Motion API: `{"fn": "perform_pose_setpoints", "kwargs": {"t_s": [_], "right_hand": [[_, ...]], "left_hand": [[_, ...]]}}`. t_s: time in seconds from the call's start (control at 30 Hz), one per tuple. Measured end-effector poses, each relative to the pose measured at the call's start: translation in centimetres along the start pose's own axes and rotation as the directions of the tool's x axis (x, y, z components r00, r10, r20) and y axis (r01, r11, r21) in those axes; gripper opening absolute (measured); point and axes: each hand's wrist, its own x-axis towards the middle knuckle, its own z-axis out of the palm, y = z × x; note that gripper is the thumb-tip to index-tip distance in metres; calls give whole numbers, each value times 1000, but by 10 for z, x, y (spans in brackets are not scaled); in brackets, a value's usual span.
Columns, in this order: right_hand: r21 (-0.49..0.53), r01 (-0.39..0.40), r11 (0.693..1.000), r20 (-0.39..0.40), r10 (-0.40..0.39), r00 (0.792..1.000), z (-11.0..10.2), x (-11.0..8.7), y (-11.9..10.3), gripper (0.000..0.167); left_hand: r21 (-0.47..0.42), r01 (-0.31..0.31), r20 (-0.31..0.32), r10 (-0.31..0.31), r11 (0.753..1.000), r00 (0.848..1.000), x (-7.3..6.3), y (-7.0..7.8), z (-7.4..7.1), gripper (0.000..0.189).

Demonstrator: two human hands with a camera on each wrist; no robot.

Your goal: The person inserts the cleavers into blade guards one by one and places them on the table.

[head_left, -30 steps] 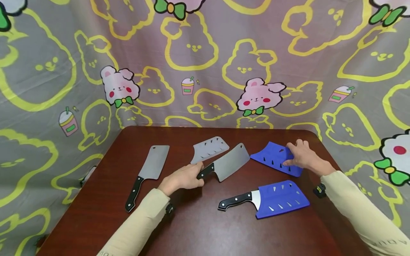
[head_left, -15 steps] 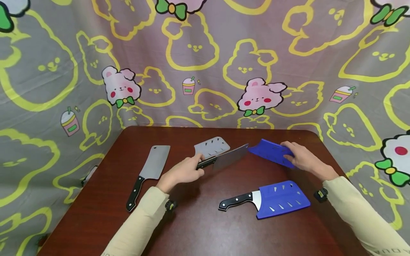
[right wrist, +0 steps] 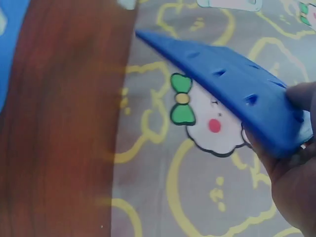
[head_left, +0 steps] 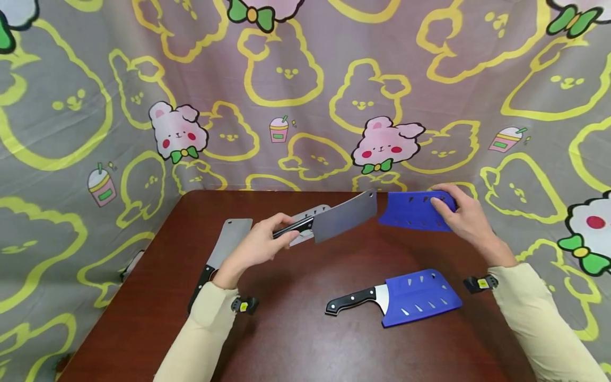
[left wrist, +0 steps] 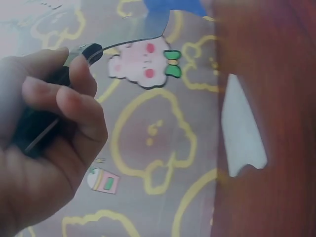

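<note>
In the head view my left hand (head_left: pixel 260 239) grips the black handle of a cleaver (head_left: pixel 346 215), lifted over the far part of the table with its blade pointing right. Facing that blade's tip, a blue blade cover (head_left: pixel 415 211) with slits is raised in my right hand (head_left: pixel 463 217), thumb on the near face and fingers behind. A small gap separates blade tip and cover. From the right wrist, the cover (right wrist: pixel 232 81) appears tilted, its far end free. The left wrist view shows fingers curled round the dark handle (left wrist: pixel 44 118).
A second cleaver (head_left: pixel 230 241) lies at left, its handle partly behind my left arm. A grey slitted cover (head_left: pixel 300 239) lies behind the held cleaver. Nearer, a third cleaver (head_left: pixel 353 300) sits in a blue cover (head_left: pixel 420 297). Patterned cloth (head_left: pixel 305 95) hangs round the brown table (head_left: pixel 305 339).
Both hands have risen from the table. The cleaver has been lifted and turned on edge, then its face shown again; the blue cover has come up off the table, its open end towards the blade.
</note>
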Motion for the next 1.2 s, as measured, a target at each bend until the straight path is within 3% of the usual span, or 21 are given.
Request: {"fn": "perform_pose_setpoints", "kwargs": {"t_s": [0.2,0.37,0.43,0.57,0.6,0.67,0.83,0.97,1.13,1.2], "right_hand": [[132,-5,991,-78,16,997,-9,2,-9,28],[277,-76,958,-112,110,988,-21,2,-19,27],[425,-83,901,-121,148,982,-26,3,-23,27],[713,-53,699,-90,166,982,-32,6,-29,27],[751,-47,659,-81,163,983,-34,6,-31,26],[794,-43,607,-71,162,984,-37,5,-34,26],[846,-17,533,-79,157,984,-42,1,-45,27],[876,28,482,-93,111,989,-45,0,-53,25],[900,80,428,-144,118,982,-44,0,-57,25],[900,91,426,-171,152,973,-43,0,-58,25]], "left_hand": [[-117,-71,-8,70,991,997,-7,9,-14,25],[-183,-98,-43,92,978,995,-9,16,-21,21],[-210,-96,-56,86,973,995,-10,17,-23,21],[-249,-111,-88,91,962,992,-14,18,-26,19],[-254,-119,-95,98,960,991,-16,18,-27,19],[-257,-150,-104,127,955,986,-17,19,-28,19],[-271,-242,-122,215,932,969,-18,19,-32,18],[-298,-274,-150,239,914,959,-17,16,-34,18],[-337,-292,-166,249,895,954,-15,13,-36,18],[-345,-312,-171,267,885,948,-14,12,-37,18]]}}
